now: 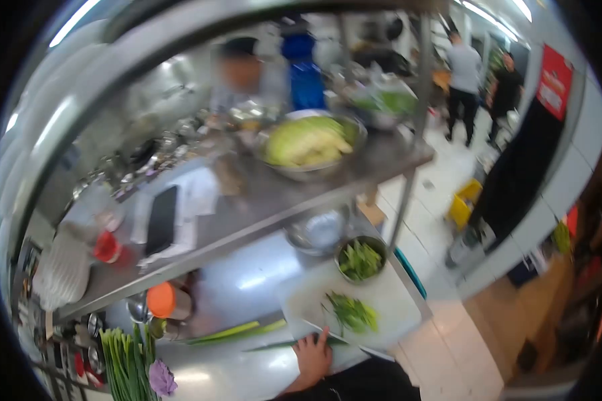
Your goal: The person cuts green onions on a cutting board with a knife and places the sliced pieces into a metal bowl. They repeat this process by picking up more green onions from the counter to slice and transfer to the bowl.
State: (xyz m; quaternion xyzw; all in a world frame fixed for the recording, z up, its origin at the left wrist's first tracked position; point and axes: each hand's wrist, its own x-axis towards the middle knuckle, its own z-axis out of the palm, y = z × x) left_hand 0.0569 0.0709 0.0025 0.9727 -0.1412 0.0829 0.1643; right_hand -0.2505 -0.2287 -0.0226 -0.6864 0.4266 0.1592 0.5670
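My left hand [313, 357] reaches in from the bottom, back of the hand up, at the near edge of the white cutting board [398, 301]. Its fingers press on a long dark green onion leaf [267, 347] that runs under them onto the board, with the index finger stretched forward. Just beyond the fingertips lies a pile of cut green leaves [356, 314]. A thin straight edge [348, 338] runs beside the hand toward a black sleeve [384, 377]. My right hand is out of view. Pale green stalks [237, 332] lie left of the board.
A metal bowl of cut greens [361, 259] stands at the board's far edge. Bunched green onions [124, 364] and a purple bundle [162, 378] lie left. A metal shelf [247, 224] overhangs the counter, bearing a bowl of cabbage [308, 144]. A person [241, 77] stands behind it.
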